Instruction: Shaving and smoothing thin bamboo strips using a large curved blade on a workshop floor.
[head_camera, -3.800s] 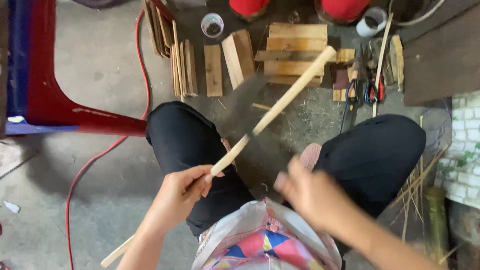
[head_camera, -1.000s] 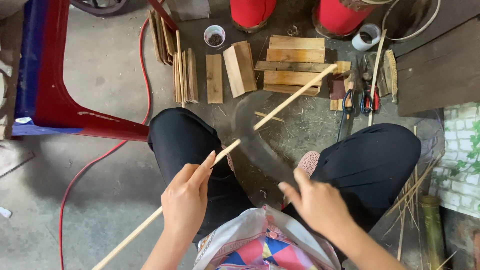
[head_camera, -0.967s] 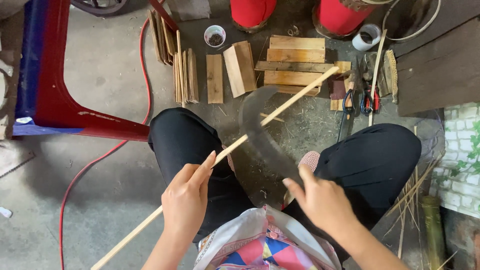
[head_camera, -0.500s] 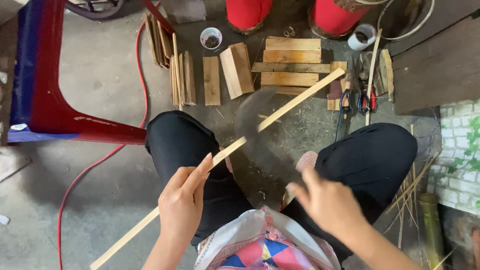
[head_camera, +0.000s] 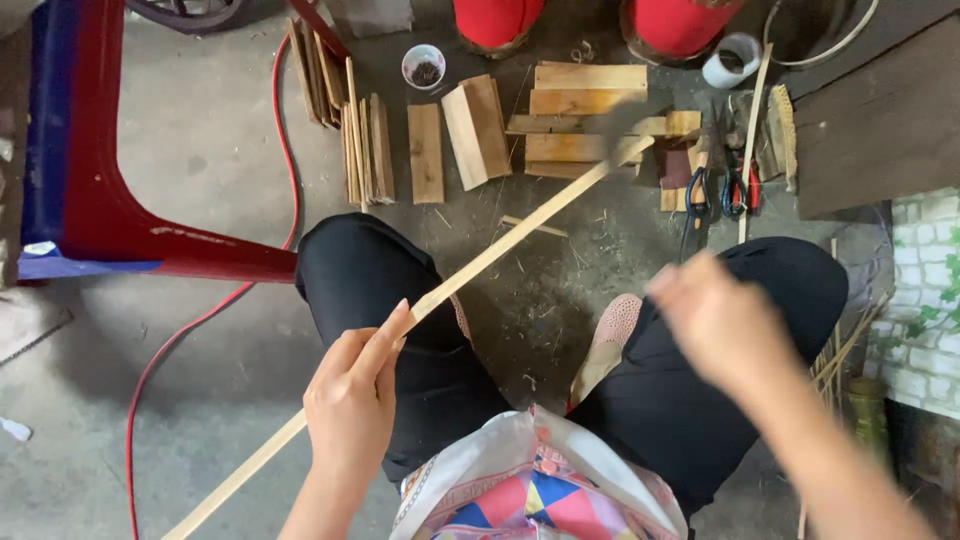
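Left of my two hands, the left hand (head_camera: 352, 410) is closed around a long bamboo strip (head_camera: 500, 245), with the forefinger stretched along its upper face. From where I watch, the strip runs on a slant from the lower left corner, across my left knee, up to its far tip near the stack of wooden boards (head_camera: 585, 120) on the floor. My right hand (head_camera: 715, 325) sits over the right thigh and is smeared by motion, so I cannot tell whether its fingers are curled or spread, nor whether it carries anything; it is well apart from the strip. Both legs are in black trousers, and one pink slipper (head_camera: 612, 335) shows between the knees. On the concrete floor (head_camera: 180, 170) ahead of me lie short wooden slats (head_camera: 425, 150) side by side, a bundle of thinner slats (head_camera: 365, 140) to their left, and a small white cup (head_camera: 424, 66) with dark contents beyond them. To the right of the boards I see scissors with blue handles (head_camera: 697, 195) and pliers with red handles (head_camera: 740, 190) lying close together. A red hose (head_camera: 285, 170) curves along the floor beside a red and blue plastic chair (head_camera: 90, 200) at the left. Two red containers (head_camera: 590, 20) stand at the top edge.
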